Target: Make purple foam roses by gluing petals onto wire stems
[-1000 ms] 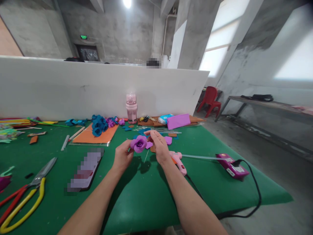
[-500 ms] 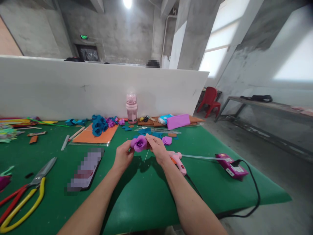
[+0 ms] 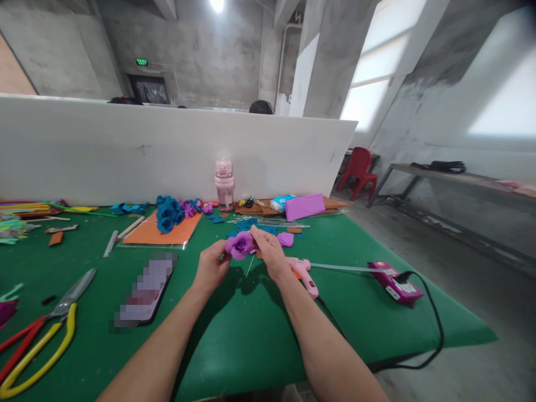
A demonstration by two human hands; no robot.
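A purple craft rose point(image 3: 240, 246) faces me above the green table, its petals curled around a darker spiral centre. My left hand point(image 3: 213, 264) pinches its left edge. On the other side, the fingers of my right hand point(image 3: 270, 252) close on its outer petal. A thin pale stick point(image 3: 250, 266) slants down just below the flower; whether it joins the rose I cannot tell. Beside my right wrist lies a pink glue gun point(image 3: 305, 274) with a clear glue stick point(image 3: 343, 268) in its back. Purple petal pieces point(image 3: 285, 239) rest behind my right hand.
Red-and-yellow-handled shears point(image 3: 62, 315) and a phone point(image 3: 146, 290) lie at left. Blue roses point(image 3: 168, 213) sit on an orange sheet point(image 3: 157, 234). A pink bottle point(image 3: 225, 184) stands before the white partition point(image 3: 176, 148). A power strip point(image 3: 396, 283) with a black cord lies right.
The purple rose has turned slightly between my fingers, so its lower petals look a little more spread. Both hands keep their hold in nearly the same place.
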